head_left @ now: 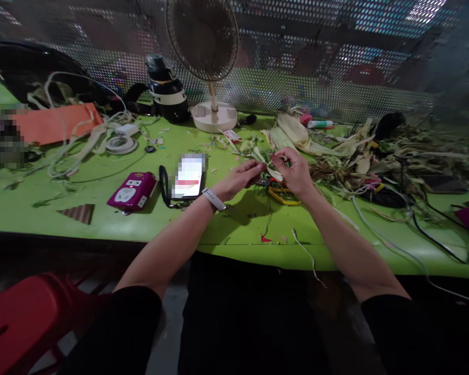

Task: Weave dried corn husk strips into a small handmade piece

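My left hand (240, 179), with a pale watch band on the wrist, pinches a pale green plant strip (274, 172) between thumb and fingers. Close beside it, my right hand (295, 171) has its fingers closed on the same bit of plant; exactly what kind it is I cannot make out. Below the hands, a cutting tool with yellow handles (283, 197) and a touch of red lies on the green table (234, 224). Just behind them are loose leafy scraps and a heap of dry, husk-like leaves (297, 133).
A lit phone (189, 176) and a purple power socket box (132, 191) lie left of my hands. Behind stand a small fan (214, 115) and a dark bottle (168, 94). Dried plant matter (347, 169) and cables spread rightward. A red stool (27, 317) stands lower left.
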The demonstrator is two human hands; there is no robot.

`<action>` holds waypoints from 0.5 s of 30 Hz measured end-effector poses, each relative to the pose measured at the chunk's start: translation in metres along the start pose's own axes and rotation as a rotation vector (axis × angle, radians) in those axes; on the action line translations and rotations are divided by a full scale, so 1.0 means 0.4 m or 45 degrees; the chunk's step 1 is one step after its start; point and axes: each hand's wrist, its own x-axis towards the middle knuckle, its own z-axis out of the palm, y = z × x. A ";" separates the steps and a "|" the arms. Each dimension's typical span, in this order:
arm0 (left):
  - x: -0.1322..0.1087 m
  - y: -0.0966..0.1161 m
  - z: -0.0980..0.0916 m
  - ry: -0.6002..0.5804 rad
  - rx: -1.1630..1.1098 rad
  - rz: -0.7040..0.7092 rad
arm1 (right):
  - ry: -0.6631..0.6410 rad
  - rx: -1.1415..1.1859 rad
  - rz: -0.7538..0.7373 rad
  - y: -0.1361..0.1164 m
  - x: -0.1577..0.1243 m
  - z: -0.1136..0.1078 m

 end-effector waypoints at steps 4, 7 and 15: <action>0.005 0.002 0.002 0.086 0.108 0.164 | 0.047 -0.029 -0.023 0.005 -0.002 0.004; 0.009 0.001 0.003 0.111 0.162 0.227 | 0.111 -0.062 -0.028 0.009 -0.004 0.008; 0.016 -0.012 -0.005 0.099 0.232 0.306 | 0.171 -0.034 0.026 0.012 -0.011 0.019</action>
